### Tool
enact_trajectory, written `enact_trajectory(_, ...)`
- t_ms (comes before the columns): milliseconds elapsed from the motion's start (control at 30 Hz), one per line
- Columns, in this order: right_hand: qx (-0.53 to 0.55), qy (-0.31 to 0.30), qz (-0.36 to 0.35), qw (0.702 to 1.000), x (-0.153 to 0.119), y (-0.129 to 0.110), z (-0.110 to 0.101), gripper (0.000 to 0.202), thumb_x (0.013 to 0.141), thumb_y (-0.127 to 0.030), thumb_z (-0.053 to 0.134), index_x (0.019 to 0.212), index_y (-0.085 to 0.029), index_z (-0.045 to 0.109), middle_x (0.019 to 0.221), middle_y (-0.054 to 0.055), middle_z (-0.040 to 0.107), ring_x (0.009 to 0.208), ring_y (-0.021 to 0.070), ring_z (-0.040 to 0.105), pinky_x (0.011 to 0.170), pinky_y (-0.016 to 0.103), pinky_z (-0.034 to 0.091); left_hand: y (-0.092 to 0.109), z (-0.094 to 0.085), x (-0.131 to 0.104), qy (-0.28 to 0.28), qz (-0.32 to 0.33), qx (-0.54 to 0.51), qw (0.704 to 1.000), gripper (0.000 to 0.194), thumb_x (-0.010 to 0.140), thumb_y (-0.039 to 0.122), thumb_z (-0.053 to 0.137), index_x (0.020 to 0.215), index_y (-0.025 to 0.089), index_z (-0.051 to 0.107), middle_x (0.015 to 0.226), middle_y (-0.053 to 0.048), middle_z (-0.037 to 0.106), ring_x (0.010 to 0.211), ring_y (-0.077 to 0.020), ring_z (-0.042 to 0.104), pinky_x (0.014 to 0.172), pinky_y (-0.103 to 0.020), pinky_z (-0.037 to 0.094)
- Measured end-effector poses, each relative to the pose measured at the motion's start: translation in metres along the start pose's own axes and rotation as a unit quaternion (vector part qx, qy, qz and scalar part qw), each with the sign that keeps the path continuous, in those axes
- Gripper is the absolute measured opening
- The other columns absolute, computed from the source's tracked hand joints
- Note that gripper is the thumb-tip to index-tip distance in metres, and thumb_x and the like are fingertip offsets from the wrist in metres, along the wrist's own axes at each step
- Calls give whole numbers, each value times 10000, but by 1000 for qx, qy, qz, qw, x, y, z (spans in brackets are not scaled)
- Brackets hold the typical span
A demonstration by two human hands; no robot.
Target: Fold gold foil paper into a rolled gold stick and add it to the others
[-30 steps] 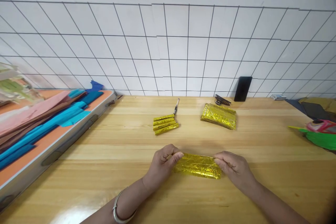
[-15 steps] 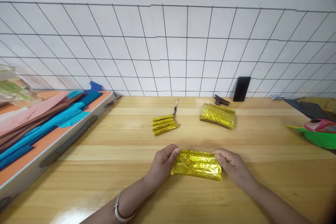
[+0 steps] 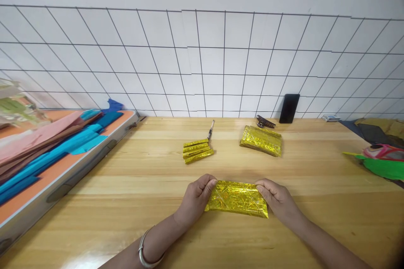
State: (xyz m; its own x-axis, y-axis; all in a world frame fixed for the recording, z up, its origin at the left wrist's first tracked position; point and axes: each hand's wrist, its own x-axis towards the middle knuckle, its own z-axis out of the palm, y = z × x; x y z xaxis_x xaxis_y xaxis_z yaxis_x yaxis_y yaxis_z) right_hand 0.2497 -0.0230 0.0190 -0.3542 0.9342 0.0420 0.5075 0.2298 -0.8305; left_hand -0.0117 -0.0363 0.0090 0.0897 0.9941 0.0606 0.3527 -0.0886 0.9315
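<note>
A shiny gold foil sheet [image 3: 238, 199] is stretched between my two hands above the wooden table. My left hand [image 3: 197, 197] pinches its upper left corner, thumb on top. At the upper right corner, my right hand [image 3: 277, 197] grips the sheet between thumb and fingers. Beyond them lies a small pleated piece of gold foil [image 3: 198, 151], with a pen [image 3: 211, 129] touching or just behind it. To its right rests a stack of gold foil sheets [image 3: 260, 140]. A dark hair-clip-like object [image 3: 265, 122] sits just behind the stack.
A black phone [image 3: 289, 108] leans against the gridded wall. On the left, a raised orange-topped board [image 3: 126, 114] carries blue, brown and pink sheets [image 3: 75, 136]. Green and pink items [image 3: 383, 164] lie at the right edge of the wooden table [image 3: 142, 168].
Both hands keep hold of the gold foil sheet in nearly the same place. The sheet's surface looks slightly flatter, and its lower right corner has shifted a little. The view has tilted slightly.
</note>
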Motion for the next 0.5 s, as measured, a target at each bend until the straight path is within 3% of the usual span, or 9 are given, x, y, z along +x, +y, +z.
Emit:
enact_trajectory(233, 67, 38, 28, 997, 3, 6, -3, 324, 897, -450, 404, 857, -189, 592, 730, -5, 558, 694, 154, 514, 641, 243, 409, 4, 4, -1, -109, 14, -166, 980, 254, 863, 406, 521, 933, 162, 529, 801, -13, 540, 681, -121, 479, 614, -220, 412)
enact_trajectory(333, 90, 36, 41, 994, 3, 6, -5, 321, 896, -447, 410, 873, -187, 595, 733, -5, 563, 684, 151, 508, 630, 240, 407, 1, 4, -1, -122, -2, -165, 979, 281, 862, 409, 523, 989, 159, 525, 836, -22, 543, 630, -107, 469, 552, -209, 415)
enact_trajectory(500, 89, 37, 45, 994, 4, 5, -6, 315, 889, -454, 426, 863, -190, 595, 722, -11, 560, 681, 149, 510, 632, 240, 407, -1, 3, 1, -124, -13, -131, 984, 279, 879, 422, 490, 947, 155, 528, 662, 33, 480, 516, -78, 410, 478, -181, 358)
